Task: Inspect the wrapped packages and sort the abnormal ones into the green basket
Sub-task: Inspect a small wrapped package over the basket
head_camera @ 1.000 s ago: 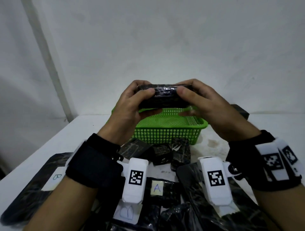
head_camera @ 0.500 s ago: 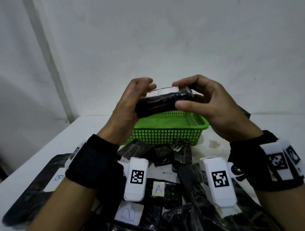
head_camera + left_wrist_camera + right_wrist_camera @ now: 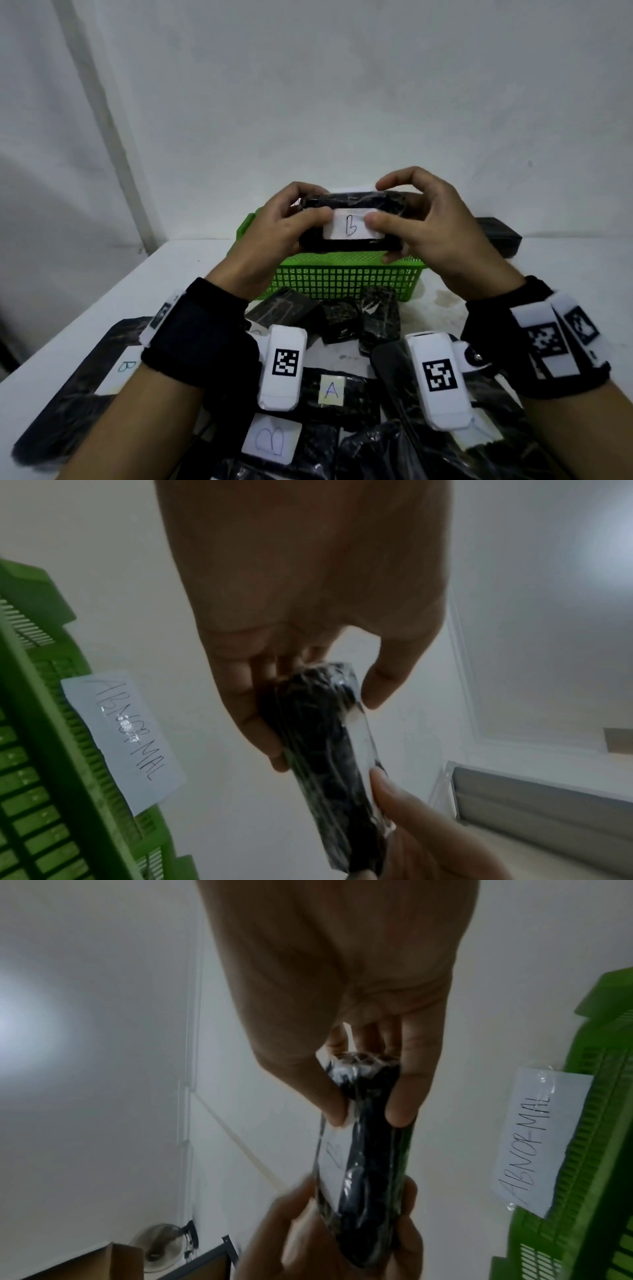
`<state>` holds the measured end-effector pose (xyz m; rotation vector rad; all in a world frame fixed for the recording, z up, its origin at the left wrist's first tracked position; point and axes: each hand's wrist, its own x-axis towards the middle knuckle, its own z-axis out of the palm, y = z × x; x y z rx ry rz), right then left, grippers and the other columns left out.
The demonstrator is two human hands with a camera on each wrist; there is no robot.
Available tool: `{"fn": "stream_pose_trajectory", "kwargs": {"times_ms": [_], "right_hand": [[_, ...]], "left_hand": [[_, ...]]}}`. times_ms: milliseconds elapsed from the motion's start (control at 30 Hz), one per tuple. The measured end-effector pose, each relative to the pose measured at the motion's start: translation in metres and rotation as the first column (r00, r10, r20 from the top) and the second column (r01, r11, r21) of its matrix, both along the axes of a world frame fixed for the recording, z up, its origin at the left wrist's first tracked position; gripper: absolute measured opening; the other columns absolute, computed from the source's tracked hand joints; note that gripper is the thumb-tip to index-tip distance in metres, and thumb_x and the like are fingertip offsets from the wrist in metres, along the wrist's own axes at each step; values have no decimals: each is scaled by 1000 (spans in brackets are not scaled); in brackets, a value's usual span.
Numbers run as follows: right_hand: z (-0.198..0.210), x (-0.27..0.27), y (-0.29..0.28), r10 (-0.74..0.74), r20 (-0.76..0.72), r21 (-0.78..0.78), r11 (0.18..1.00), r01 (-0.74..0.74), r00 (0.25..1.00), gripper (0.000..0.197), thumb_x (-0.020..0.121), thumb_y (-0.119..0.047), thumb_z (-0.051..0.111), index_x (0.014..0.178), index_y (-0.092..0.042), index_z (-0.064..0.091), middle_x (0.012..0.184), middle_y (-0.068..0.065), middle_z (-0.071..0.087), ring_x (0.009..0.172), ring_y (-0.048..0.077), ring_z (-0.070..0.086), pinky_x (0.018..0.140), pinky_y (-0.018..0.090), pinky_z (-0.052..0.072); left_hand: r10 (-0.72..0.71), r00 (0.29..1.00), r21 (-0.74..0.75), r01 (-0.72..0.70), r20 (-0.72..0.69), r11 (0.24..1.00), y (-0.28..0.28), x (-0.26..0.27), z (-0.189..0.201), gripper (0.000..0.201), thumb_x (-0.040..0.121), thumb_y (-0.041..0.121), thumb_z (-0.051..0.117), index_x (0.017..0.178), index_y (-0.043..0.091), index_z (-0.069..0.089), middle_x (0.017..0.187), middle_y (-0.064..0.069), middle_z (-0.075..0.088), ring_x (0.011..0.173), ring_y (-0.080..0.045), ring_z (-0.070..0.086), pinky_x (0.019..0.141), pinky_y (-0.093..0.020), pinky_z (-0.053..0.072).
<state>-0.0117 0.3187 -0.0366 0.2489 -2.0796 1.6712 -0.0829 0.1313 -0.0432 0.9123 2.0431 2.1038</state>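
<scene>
Nearest the camera, a heap of black wrapped packages (image 3: 342,404) covers the front of the white table (image 3: 171,270); several carry paper labels, among them a yellowish one marked A (image 3: 331,390), a white one marked B (image 3: 272,439) just in front of it, and another B (image 3: 123,366) on a long flat package at the left edge. Above the heap both forearms reach forward, each wrist wrapped in a black band with white tagged blocks; beyond them three smaller packages (image 3: 346,322) lie side by side, just in front of the green basket (image 3: 342,277).

Over the basket's near rim, the left hand (image 3: 274,233) and the right hand (image 3: 435,229) hold one black package (image 3: 349,224) between them, lifted clear of the table; the left grips its left end with thumb on the facing side and fingers curled behind, the right pinches its right end the same way, index finger arched over the top edge. The package lies level, its white label (a handwritten B) (image 3: 352,228) turned towards the camera; the wrist views show shiny clear film round it. A paper tag reading ABNORMAL (image 3: 126,739) is stuck to the basket's wall; whether anything lies inside the basket cannot be told. Behind the basket to the right sits a dark box (image 3: 500,236) on the table, and past it the plain pale wall (image 3: 342,85).
</scene>
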Motion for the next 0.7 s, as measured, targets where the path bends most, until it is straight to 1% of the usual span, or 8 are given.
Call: {"fn": "stream_pose_trajectory", "kwargs": {"times_ms": [100, 200, 300, 400, 467, 533, 600, 700], "right_hand": [[5, 3, 6, 3, -20, -43, 999, -4, 1000, 34, 86, -5, 76, 109, -17, 53, 85, 5, 73, 66, 14, 68, 47, 28, 54], [4, 3, 7, -10, -2, -68, 998, 10, 1000, 37, 86, -8, 76, 114, -18, 53, 93, 2, 73, 72, 16, 72, 53, 32, 59], [-3, -2, 7, -181, 0, 80, 980, 180, 984, 33, 88, -24, 77, 116, -27, 58, 109, -3, 70, 85, 17, 76, 64, 38, 63], [-6, -5, 9, -297, -47, 247, 922, 299, 954, 30, 87, -43, 70, 116, -42, 61, 117, -11, 69, 91, 14, 75, 80, 46, 62], [-5, -5, 11, -229, -20, 251, 941, 227, 973, 51, 78, -59, 68, 126, -46, 59, 127, -13, 65, 106, 9, 70, 92, 44, 59], [-2, -2, 11, -98, 43, 244, 966, 85, 994, 80, 71, -69, 76, 142, -42, 49, 137, -17, 57, 120, 1, 60, 103, 34, 52], [0, 2, 10, -34, 91, 326, 945, 3, 995, 104, 62, -74, 78, 151, -41, 36, 145, -17, 48, 129, -2, 50, 107, 23, 42], [-3, 1, 6, -79, 105, 372, 927, 35, 991, 111, 53, -81, 74, 149, -46, 32, 150, -13, 45, 136, 6, 47, 113, 33, 39]], "left_hand": [[-29, 999, 19, 29, -39, 999, -1, 1, 2, 17, 94, 4, 58, 108, 14, 62, 88, 0, 66, 75, -9, 63, 70, -30, 59], [23, 996, 32, -20, -81, 999, 3, 5, 2, 15, 93, 4, 61, 101, 16, 63, 77, 5, 67, 71, -9, 64, 69, -33, 60], [67, 996, 56, -63, -63, 996, 7, 7, 1, 10, 94, 9, 61, 100, 17, 63, 86, 0, 69, 75, -11, 68, 64, -31, 58], [-18, 999, 32, 20, -36, 999, 8, 10, 1, 20, 98, 13, 57, 116, 18, 64, 105, -6, 71, 90, -20, 72, 71, -32, 59], [-51, 996, 24, 53, -69, 998, 8, 13, 2, 28, 97, 12, 59, 124, 19, 62, 110, -8, 72, 97, -23, 73, 77, -34, 60], [-68, 994, 34, 71, -87, 997, 8, 16, 3, 32, 96, 13, 60, 127, 20, 62, 116, -10, 71, 103, -23, 72, 80, -34, 59], [-91, 994, 46, 94, -62, 995, 9, 20, 6, 32, 99, 18, 56, 130, 21, 62, 121, -9, 70, 106, -22, 71, 78, -30, 59], [-177, 984, 15, 177, 12, 984, 9, 28, 12, 36, 104, 32, 41, 133, 27, 61, 124, -3, 70, 104, -19, 72, 75, -25, 58]]}}
